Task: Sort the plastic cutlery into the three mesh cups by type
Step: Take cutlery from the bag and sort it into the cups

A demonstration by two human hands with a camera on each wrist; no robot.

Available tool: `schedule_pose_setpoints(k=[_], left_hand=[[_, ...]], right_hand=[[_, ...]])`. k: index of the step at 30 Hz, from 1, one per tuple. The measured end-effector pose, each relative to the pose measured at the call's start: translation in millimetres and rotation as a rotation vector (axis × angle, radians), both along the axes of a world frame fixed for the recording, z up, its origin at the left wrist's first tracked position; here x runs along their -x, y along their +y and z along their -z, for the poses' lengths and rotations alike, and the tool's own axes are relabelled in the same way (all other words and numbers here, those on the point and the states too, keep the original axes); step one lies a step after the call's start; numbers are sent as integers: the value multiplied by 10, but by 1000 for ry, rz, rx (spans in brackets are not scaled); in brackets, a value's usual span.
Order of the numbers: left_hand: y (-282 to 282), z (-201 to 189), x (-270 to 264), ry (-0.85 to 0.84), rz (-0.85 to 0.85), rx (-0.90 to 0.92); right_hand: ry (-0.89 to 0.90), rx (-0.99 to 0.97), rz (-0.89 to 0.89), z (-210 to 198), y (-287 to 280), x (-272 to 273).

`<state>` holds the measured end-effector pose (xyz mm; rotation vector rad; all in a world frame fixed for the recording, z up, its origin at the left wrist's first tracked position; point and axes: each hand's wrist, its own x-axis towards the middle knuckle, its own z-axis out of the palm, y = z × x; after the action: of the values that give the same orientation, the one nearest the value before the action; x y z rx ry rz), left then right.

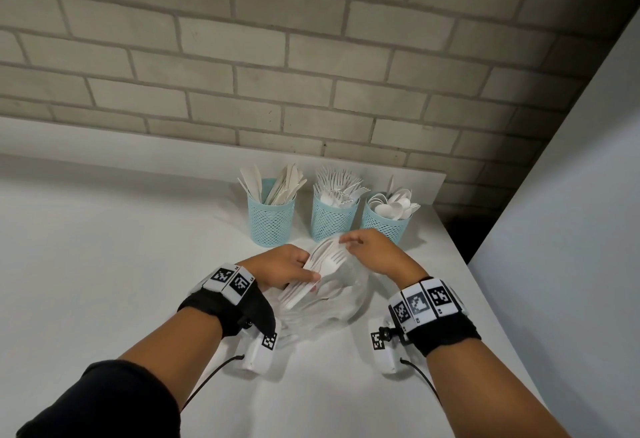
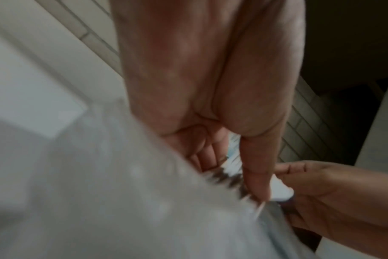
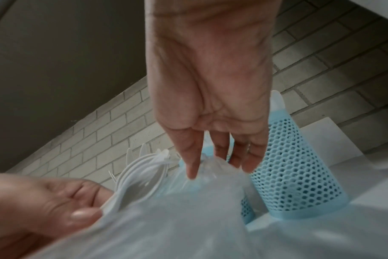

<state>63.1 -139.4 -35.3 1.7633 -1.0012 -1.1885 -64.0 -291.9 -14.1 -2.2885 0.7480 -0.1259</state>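
Note:
Three blue mesh cups stand at the back: the left cup (image 1: 270, 219) holds knives, the middle cup (image 1: 332, 219) forks, the right cup (image 1: 385, 226) spoons. In front of them lies a clear plastic bag (image 1: 341, 302) with more white cutlery inside. My left hand (image 1: 310, 269) grips a bundle of white forks (image 1: 327, 261) at the bag's mouth, tines pointing toward the cups. My right hand (image 1: 349, 242) pinches the bag's upper edge just right of the forks. In the right wrist view its fingers (image 3: 192, 163) lie on the bag (image 3: 210, 210), beside the forks (image 3: 139, 173).
The white counter (image 1: 121, 264) ends at a brick wall (image 1: 311, 74) behind the cups. Its right edge runs close to the spoon cup, with a dark gap and a white panel (image 1: 571, 229) beyond. Wrist cameras with cables hang under both forearms.

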Motion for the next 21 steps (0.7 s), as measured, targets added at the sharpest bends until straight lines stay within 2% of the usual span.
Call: schedule_pose_setpoints(k=[3, 5, 8, 11, 18, 21], left_hand=[[-2, -38, -27, 98, -103, 94], [-11, -62, -43, 137, -157, 142], [-43, -113, -32, 181, -214, 195], [-73, -153, 1, 204, -246, 232], [-59, -172, -15, 350, -350, 239], [-63, -174, -11, 355, -374, 245]], right_hand=[[-270, -50, 80, -86, 47, -39], [-335, -117, 72, -179, 88, -49], [-277, -286, 0, -275, 152, -87], [-240, -297, -33, -257, 184, -163], [-375, -417, 116, -222, 152, -230], [-386, -385, 124, -197, 152, -253]])
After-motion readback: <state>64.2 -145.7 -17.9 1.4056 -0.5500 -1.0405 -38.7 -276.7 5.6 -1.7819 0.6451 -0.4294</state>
